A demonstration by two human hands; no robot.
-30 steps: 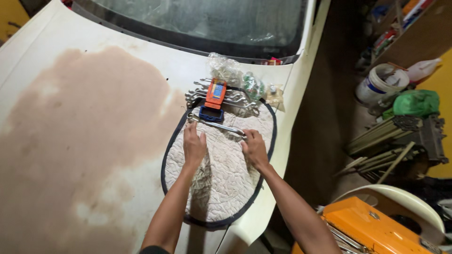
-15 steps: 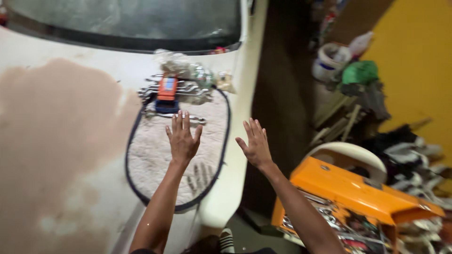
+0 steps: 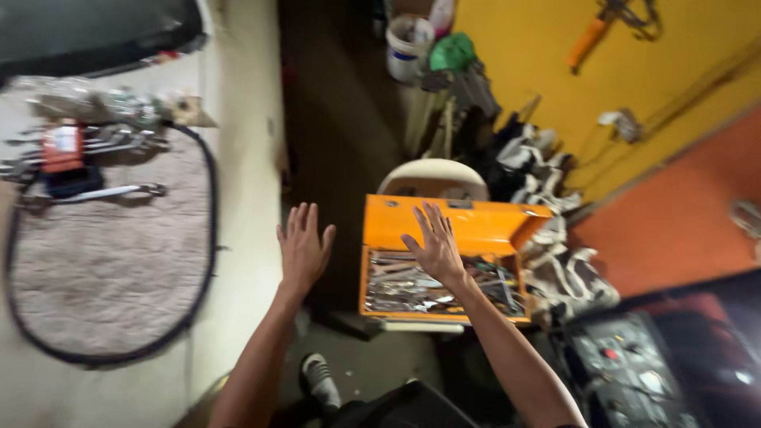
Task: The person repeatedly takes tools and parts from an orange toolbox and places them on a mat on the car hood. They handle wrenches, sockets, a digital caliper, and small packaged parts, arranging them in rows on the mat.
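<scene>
My left hand [image 3: 304, 245] is raised with fingers spread and holds nothing, hovering beside the edge of a white car hood [image 3: 242, 238]. My right hand [image 3: 434, 242] is also spread and empty, held over an open orange toolbox [image 3: 458, 226] filled with several metal tools [image 3: 400, 285]. The toolbox rests on a cream plastic chair [image 3: 432, 176]. On the hood to the left lies an oval grey mat [image 3: 111, 261] with several wrenches [image 3: 119, 190] and an orange-and-blue tool [image 3: 63, 150] at its far end.
A white bucket [image 3: 408, 47] and a green bag [image 3: 452, 51] stand by the yellow wall. Crumpled cloths [image 3: 547, 190] lie right of the chair. A dark machine with knobs [image 3: 626, 364] sits at lower right. My shoe [image 3: 317, 376] rests on the dark floor.
My view has swung right from the hood to the toolbox. Both hands left the wrench on the mat and moved right, staying spread and empty; the right one now hovers over the toolbox.
</scene>
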